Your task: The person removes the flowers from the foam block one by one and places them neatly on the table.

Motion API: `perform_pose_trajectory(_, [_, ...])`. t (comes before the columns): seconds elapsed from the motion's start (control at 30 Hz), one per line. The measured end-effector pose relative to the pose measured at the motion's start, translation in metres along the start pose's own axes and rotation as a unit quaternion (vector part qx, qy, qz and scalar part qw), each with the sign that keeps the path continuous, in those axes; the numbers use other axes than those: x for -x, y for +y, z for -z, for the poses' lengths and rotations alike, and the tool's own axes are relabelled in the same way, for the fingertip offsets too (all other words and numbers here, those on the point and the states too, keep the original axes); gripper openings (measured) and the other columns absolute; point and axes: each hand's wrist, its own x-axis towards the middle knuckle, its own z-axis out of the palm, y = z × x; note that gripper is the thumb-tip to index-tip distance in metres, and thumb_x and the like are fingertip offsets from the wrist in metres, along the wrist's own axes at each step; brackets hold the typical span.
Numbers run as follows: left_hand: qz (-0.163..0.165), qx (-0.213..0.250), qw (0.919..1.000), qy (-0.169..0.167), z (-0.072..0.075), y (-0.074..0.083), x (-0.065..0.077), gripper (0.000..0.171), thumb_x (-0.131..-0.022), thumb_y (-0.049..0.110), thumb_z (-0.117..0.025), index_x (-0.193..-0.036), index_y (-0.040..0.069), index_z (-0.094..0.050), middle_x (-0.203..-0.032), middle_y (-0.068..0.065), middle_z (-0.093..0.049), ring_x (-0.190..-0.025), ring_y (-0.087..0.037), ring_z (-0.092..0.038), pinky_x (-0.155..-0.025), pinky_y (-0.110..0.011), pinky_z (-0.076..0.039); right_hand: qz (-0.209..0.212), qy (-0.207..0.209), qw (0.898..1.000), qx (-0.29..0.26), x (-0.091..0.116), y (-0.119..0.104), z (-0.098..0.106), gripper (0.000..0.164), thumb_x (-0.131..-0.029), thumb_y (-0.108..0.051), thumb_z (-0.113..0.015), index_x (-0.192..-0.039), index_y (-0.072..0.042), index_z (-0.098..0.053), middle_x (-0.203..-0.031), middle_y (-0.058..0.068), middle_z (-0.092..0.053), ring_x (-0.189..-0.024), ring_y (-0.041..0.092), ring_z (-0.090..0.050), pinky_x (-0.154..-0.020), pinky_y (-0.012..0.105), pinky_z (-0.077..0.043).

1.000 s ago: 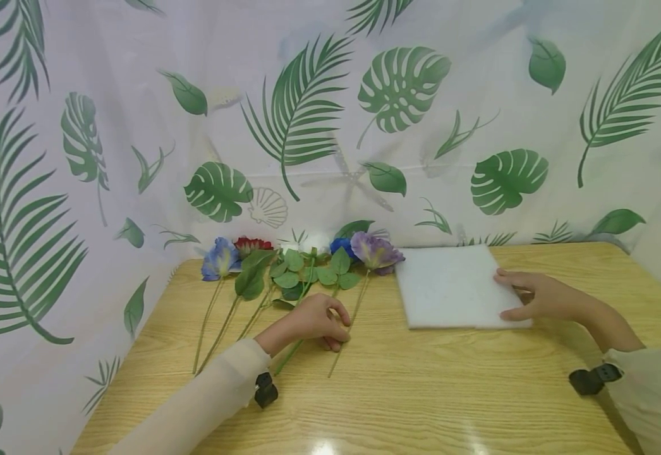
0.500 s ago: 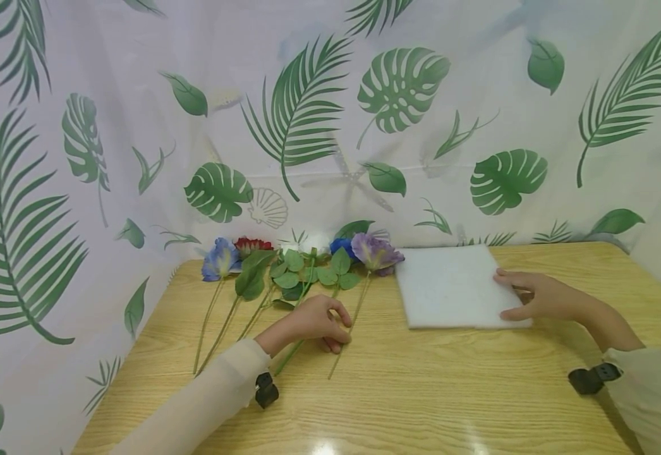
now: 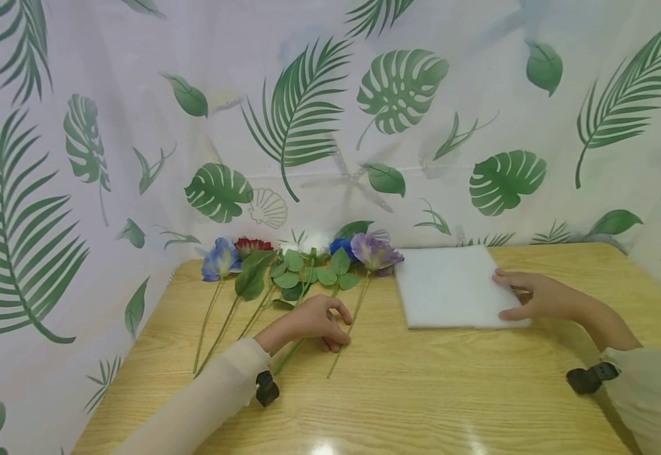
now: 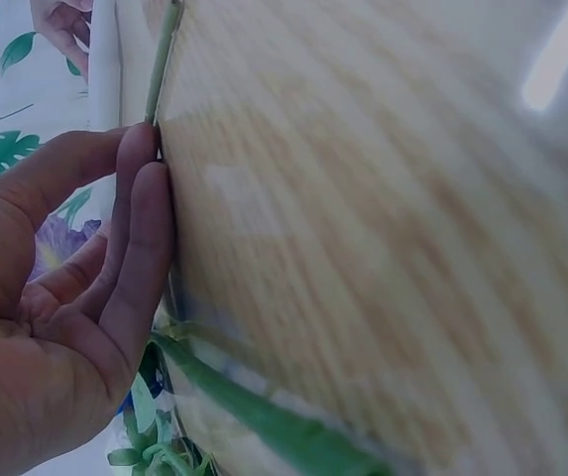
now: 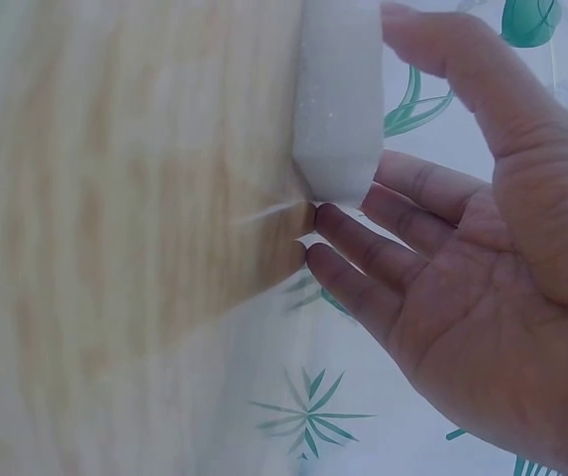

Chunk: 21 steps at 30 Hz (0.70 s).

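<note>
A purple artificial flower (image 3: 373,253) lies on the table with its thin stem toward me. My left hand (image 3: 316,321) pinches that stem between thumb and fingers, low over the wood; in the left wrist view, the green stem (image 4: 162,69) runs up from the fingertips. A white foam board (image 3: 450,287) lies flat to the right of the flower. My right hand (image 3: 541,297) holds its right edge, thumb and index finger spread along the near corner. From the right wrist, the thick edge of the foam board (image 5: 341,99) shows between thumb and fingers.
Left of the purple flower lie a light-blue flower (image 3: 219,259), a red flower (image 3: 253,244), a dark-blue flower (image 3: 343,248) and leafy green stems (image 3: 287,278). A leaf-print curtain (image 3: 319,126) stands behind the wooden table (image 3: 438,392).
</note>
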Motion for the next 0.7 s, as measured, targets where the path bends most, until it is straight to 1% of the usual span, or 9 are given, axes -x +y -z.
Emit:
perform_pose_trajectory(0.23, [-0.004, 0.012, 0.9999, -0.01, 0.002, -0.002, 0.001, 0.033, -0.08, 0.009, -0.073, -0.11, 0.001, -0.061, -0.078, -0.017, -0.07, -0.063, -0.023, -0.068, -0.059, -0.038, -0.058, 0.013, 0.005, 1.0, 0.005, -0.001, -0.001, 0.0, 0.086, -0.077, -0.044, -0.074, -0.142, 0.0, -0.037, -0.149, 0.023, -0.028, -0.135, 0.045, -0.026, -0.087, -0.002, -0.025])
perform_pose_trajectory(0.27, [-0.004, 0.013, 0.9998, -0.012, 0.003, -0.003, 0.001, 0.033, -0.081, 0.009, -0.073, -0.11, 0.001, -0.061, -0.078, -0.017, -0.07, -0.063, -0.023, -0.068, -0.059, -0.038, -0.058, 0.015, 0.004, 1.0, 0.007, -0.001, 0.0, 0.0, 0.086, -0.077, -0.044, -0.074, -0.142, 0.0, -0.037, -0.149, 0.024, -0.028, -0.135, 0.045, -0.026, -0.088, 0.001, -0.028])
perform_pose_trajectory(0.37, [-0.004, 0.013, 0.9998, -0.017, 0.004, -0.005, 0.001, 0.034, -0.081, 0.011, -0.073, -0.111, 0.0, -0.06, -0.08, -0.017, -0.07, -0.066, -0.024, -0.068, -0.06, -0.039, -0.058, 0.008, 0.005, 1.0, 0.019, -0.002, 0.001, -0.002, 0.087, -0.077, -0.046, -0.073, -0.142, -0.001, -0.037, -0.149, 0.022, -0.029, -0.135, 0.043, -0.028, -0.092, 0.011, -0.035])
perform_pose_trajectory(0.43, [-0.006, 0.011, 0.9998, -0.018, 0.004, -0.006, 0.0, 0.035, -0.082, 0.012, -0.072, -0.112, 0.0, -0.06, -0.082, -0.018, -0.07, -0.068, -0.026, -0.069, -0.061, -0.039, -0.058, 0.005, 0.006, 1.0, 0.03, -0.003, 0.002, -0.004, 0.088, -0.077, -0.047, -0.073, -0.143, -0.002, -0.037, -0.15, 0.02, -0.03, -0.135, 0.042, -0.029, -0.095, 0.024, -0.04])
perform_pose_trajectory(0.47, [-0.005, 0.011, 0.9998, -0.018, 0.005, -0.007, 0.0, 0.036, -0.082, 0.012, -0.072, -0.113, 0.0, -0.059, -0.084, -0.018, -0.069, -0.069, -0.027, -0.069, -0.062, -0.039, -0.058, 0.004, 0.005, 0.999, 0.033, -0.003, 0.002, -0.004, 0.088, -0.077, -0.048, -0.073, -0.143, -0.002, -0.036, -0.15, 0.02, -0.03, -0.135, 0.042, -0.029, -0.097, 0.031, -0.04])
perform_pose_trajectory(0.53, [-0.006, 0.009, 0.9999, -0.013, 0.006, -0.007, 0.0, 0.036, -0.083, 0.013, -0.072, -0.114, 0.001, -0.058, -0.086, -0.018, -0.068, -0.07, -0.029, -0.069, -0.062, -0.039, -0.058, 0.002, 0.004, 0.999, 0.033, -0.004, 0.002, -0.005, 0.088, -0.077, -0.049, -0.072, -0.144, -0.003, -0.035, -0.15, 0.02, -0.029, -0.135, 0.043, -0.028, -0.101, 0.043, -0.038])
perform_pose_trajectory(0.6, [-0.006, 0.006, 1.0, -0.005, 0.009, -0.007, 0.0, 0.037, -0.083, 0.013, -0.071, -0.116, 0.002, -0.058, -0.087, -0.017, -0.066, -0.071, -0.03, -0.069, -0.063, -0.039, -0.058, 0.007, 0.005, 0.999, 0.031, -0.006, 0.0, -0.003, 0.088, -0.079, -0.049, -0.07, -0.144, -0.003, -0.034, -0.15, 0.021, -0.029, -0.135, 0.045, -0.027, -0.101, 0.055, -0.034])
perform_pose_trajectory(0.63, [-0.008, 0.006, 0.9999, -0.001, 0.01, -0.006, 0.0, 0.038, -0.084, 0.013, -0.071, -0.118, 0.002, -0.057, -0.088, -0.017, -0.065, -0.072, -0.031, -0.069, -0.064, -0.04, -0.058, 0.009, 0.006, 1.0, 0.027, -0.007, -0.002, -0.002, 0.087, -0.079, -0.049, -0.07, -0.144, -0.003, -0.034, -0.15, 0.022, -0.028, -0.135, 0.045, -0.027, -0.101, 0.059, -0.032])
perform_pose_trajectory(0.7, [-0.017, 0.003, 0.9998, 0.013, 0.014, -0.004, 0.0, 0.04, -0.084, 0.014, -0.07, -0.12, 0.003, -0.056, -0.09, -0.016, -0.063, -0.074, -0.031, -0.069, -0.065, -0.04, -0.058, 0.017, 0.012, 0.999, 0.024, -0.01, -0.007, 0.002, 0.085, -0.081, -0.048, -0.069, -0.145, -0.003, -0.033, -0.151, 0.021, -0.027, -0.134, 0.046, -0.028, -0.101, 0.061, -0.031])
